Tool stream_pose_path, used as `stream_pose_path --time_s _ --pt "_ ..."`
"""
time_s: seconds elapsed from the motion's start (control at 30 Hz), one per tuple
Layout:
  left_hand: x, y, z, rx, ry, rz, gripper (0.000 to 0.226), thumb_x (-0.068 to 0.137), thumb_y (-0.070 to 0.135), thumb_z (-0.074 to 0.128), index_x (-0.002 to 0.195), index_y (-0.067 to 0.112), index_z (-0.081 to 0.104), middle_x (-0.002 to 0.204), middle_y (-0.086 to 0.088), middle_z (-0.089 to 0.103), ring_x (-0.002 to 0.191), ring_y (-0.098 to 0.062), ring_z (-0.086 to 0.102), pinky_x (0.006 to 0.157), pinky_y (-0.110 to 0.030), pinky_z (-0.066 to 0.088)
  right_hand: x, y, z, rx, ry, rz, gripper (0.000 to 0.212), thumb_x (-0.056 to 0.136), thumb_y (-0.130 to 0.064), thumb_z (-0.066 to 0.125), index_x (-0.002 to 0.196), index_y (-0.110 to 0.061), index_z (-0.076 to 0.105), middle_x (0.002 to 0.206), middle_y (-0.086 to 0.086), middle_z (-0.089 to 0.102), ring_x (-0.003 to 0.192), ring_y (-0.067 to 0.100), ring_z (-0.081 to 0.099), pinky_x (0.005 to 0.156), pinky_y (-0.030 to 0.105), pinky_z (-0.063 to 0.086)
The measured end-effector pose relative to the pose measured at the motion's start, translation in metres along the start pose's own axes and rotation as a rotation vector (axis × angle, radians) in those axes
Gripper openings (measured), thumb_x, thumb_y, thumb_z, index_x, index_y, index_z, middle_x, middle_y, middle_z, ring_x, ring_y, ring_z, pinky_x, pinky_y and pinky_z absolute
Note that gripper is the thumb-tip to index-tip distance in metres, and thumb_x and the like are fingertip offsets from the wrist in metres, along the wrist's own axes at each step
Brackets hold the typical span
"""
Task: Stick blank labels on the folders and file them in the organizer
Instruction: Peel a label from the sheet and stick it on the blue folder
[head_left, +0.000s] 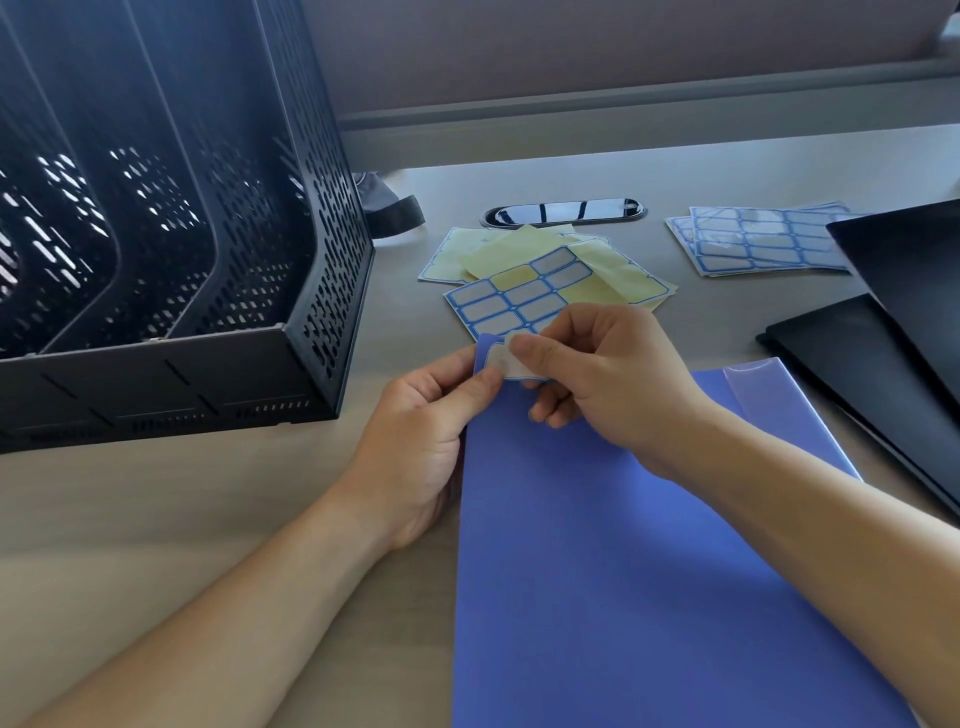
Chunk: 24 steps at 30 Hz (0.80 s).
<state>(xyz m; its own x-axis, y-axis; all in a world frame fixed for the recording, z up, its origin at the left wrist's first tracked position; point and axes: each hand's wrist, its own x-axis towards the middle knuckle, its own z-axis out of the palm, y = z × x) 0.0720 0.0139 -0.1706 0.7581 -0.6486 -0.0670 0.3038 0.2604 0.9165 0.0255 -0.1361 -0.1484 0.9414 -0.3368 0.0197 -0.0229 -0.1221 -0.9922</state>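
A blue folder (613, 561) lies on the desk in front of me. Its far left corner is pinched between the thumb and fingers of my left hand (415, 441). My right hand (602, 374) presses a white, blue-edged label (506, 361) onto that corner with thumb and forefinger. Just behind my hands lies a partly used label sheet (519, 296) among yellow backing sheets (613, 270). The black perforated organizer (171, 249) with upright dividers stands at the left; its slots look empty.
Full label sheets (753, 244) are stacked at the back right. Two black folders (883, 364) overlap along the right edge. A glossy cable grommet (563, 211) is set into the desk behind the sheets. A dark strap (395, 213) lies by the organizer.
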Motion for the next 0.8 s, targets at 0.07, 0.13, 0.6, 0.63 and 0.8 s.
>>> stream_pose_path --time_s 0.07,0.13,0.6,0.63,0.8 --pt "0.0002 -0.0004 0.0002 0.005 0.001 0.005 0.027 0.098 0.01 0.049 0.114 -0.006 0.064 0.094 -0.023 0.066 0.09 -0.028 0.065 0.09 -0.04 0.054 0.0 0.0 0.0 -0.006 0.005 -0.001 0.024 0.09 -0.02 0.07 0.072 -0.006 0.059 0.059 0.002 0.066 0.045 0.016 0.062 0.046 0.026 0.051" --pt "0.0005 -0.001 0.0005 0.018 0.005 0.011 0.027 0.099 0.009 0.048 0.115 -0.007 0.063 0.094 -0.023 0.065 0.089 -0.029 0.064 0.092 -0.042 0.052 -0.0002 0.0003 0.0004 -0.023 0.01 -0.004 0.025 0.09 -0.019 0.07 0.072 -0.007 0.059 0.059 0.002 0.066 0.045 0.017 0.062 0.046 0.027 0.051" --pt "0.0025 -0.0043 0.0065 0.175 0.183 0.097 0.019 0.095 0.012 0.059 0.084 0.007 0.074 0.087 -0.015 0.072 0.082 -0.025 0.065 0.08 -0.039 0.052 -0.0045 -0.0035 0.0041 -0.171 0.017 -0.043 0.026 0.088 -0.023 0.072 0.07 -0.009 0.06 0.052 -0.004 0.064 0.042 0.012 0.062 0.043 0.021 0.047" --pt "0.0024 -0.0048 0.0074 0.194 0.199 0.104 0.021 0.095 0.014 0.059 0.082 0.01 0.074 0.086 -0.014 0.072 0.081 -0.024 0.065 0.078 -0.039 0.052 -0.005 -0.0039 0.0048 -0.173 0.014 -0.047 0.026 0.088 -0.023 0.072 0.07 -0.008 0.061 0.05 -0.004 0.063 0.041 0.011 0.061 0.043 0.019 0.046" --pt "0.0019 -0.0069 0.0075 0.269 0.246 0.13 0.03 0.099 0.018 0.056 0.077 0.018 0.076 0.086 -0.016 0.072 0.084 -0.028 0.064 0.086 -0.053 0.051 -0.0061 -0.0048 0.0059 -0.181 0.006 -0.044 0.025 0.092 -0.024 0.067 0.073 -0.008 0.062 0.049 -0.005 0.062 0.042 0.012 0.062 0.043 0.022 0.049"
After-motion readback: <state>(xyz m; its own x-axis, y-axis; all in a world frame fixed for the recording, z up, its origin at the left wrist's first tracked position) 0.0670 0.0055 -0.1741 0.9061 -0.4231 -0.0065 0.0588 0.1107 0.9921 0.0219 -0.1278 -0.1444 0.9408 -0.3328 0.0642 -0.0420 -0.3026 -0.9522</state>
